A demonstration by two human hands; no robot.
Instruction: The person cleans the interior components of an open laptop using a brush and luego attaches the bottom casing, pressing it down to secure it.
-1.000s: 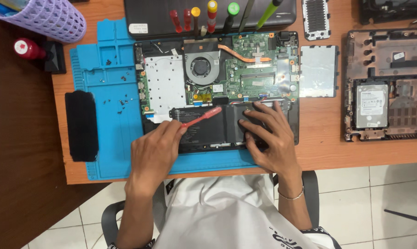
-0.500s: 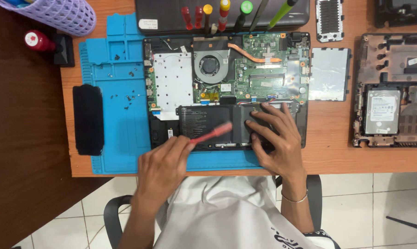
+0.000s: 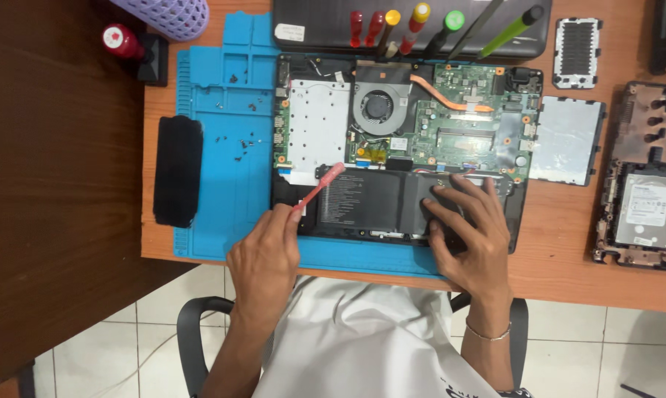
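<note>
On the blue work mat (image 3: 222,184), an opened laptop (image 3: 403,147) lies bottom-up with its black battery (image 3: 381,206) along the near edge; the left hand (image 3: 263,262) is closed around a pink plastic pry tool (image 3: 319,186), tip at the battery's upper left corner, while the right hand (image 3: 469,228) rests flat, fingers spread, on the battery's right end, gripping nothing. Battery looks stiff, moderately heavy and puncture-sensitive, so best lifted by its edges. Loose black screws (image 3: 241,147) sit scattered on the mat; a lilac mesh basket (image 3: 167,15) stands far left, contents not visible.
</note>
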